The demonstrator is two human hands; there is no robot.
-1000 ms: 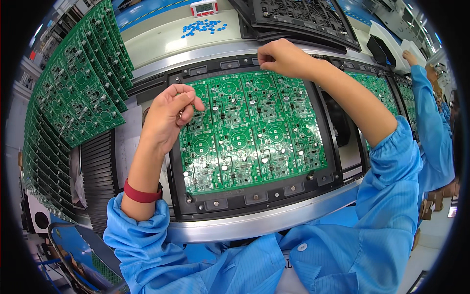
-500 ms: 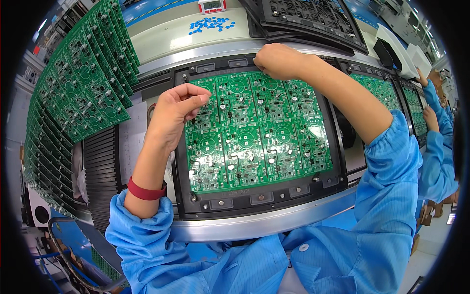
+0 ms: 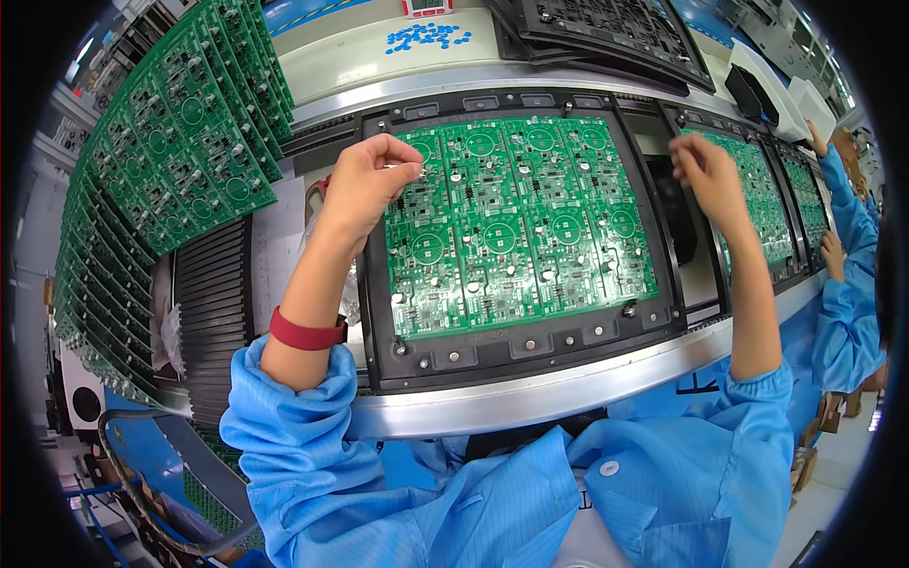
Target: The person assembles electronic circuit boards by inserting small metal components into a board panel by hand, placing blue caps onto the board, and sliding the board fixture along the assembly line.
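A green printed circuit board panel (image 3: 525, 289) lies in a black carrier frame (image 3: 530, 350) in front of me. My left hand (image 3: 374, 185) is over the panel's upper left corner, its thumb and index finger pinched together. Whatever may be between those fingertips is too small to make out. To the right of the carrier, my right hand (image 3: 710, 180) is raised over the gap beside the neighbouring carrier. Its fingers are bent and smeared by motion, and I see no object in them.
Several green panels (image 3: 175, 142) stand upright in a black slotted rack (image 3: 218, 322) at left. Small blue pieces (image 3: 426, 38) lie behind the rail, near a red-and-white timer (image 3: 426, 8). Black carriers (image 3: 606, 38) are stacked at the back. Further right, a co-worker's hand (image 3: 831, 254) rests near another panel.
My right hand has left the carrier's top edge and swung right to the gap. My left hand stays pinched by the same corner. The whole view has shifted slightly.
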